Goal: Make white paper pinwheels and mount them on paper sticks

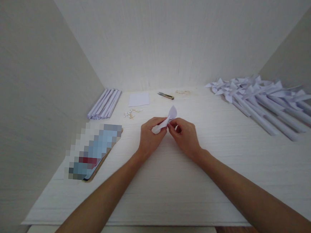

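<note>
Both hands meet above the pale wood-grain table [167,175], pinching one small piece of folded white paper [166,121] between them. The left hand [150,136] grips its crumpled lower end; the right hand [185,135] nips the middle, leaving a smooth pointed flap sticking upward. Rolled paper tubes [104,103] lie far left.

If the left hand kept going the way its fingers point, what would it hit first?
Likely the right hand: the left hand points rightward across the folded paper piece both pinch, fingertips nearly meeting. Depth is hard to judge.

One paper square [139,99], one clipper [166,95], one phone [95,152], two hands [150,137].
</note>
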`<state>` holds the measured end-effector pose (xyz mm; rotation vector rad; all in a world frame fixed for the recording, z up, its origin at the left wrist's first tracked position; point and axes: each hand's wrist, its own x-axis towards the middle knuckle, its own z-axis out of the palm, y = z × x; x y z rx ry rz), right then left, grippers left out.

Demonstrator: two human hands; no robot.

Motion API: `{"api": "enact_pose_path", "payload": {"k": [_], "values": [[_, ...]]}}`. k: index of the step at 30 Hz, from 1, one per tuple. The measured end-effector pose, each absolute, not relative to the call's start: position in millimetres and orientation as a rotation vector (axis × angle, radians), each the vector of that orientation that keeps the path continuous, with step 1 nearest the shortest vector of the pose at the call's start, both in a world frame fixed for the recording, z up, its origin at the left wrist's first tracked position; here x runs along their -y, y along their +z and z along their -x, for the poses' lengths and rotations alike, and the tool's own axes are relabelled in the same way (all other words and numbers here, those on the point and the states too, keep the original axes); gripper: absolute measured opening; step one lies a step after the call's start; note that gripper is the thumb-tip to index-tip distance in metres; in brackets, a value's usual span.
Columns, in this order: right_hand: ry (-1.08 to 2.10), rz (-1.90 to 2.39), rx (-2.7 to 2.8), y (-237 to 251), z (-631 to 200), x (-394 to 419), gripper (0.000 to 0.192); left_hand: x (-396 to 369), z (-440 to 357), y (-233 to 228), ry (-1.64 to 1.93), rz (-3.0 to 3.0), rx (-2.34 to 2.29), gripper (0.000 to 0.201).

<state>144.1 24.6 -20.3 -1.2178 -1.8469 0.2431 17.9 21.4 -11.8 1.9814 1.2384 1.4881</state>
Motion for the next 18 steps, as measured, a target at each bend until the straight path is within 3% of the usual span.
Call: {"api": "enact_pose_path", "payload": {"k": [18], "values": [[0.209,1.143,1.802,-20.0,-143.7,-21.9,0.007,-21.3,-19.6,-13.5,1.556,-1.838,-1.276,0.018]]}}
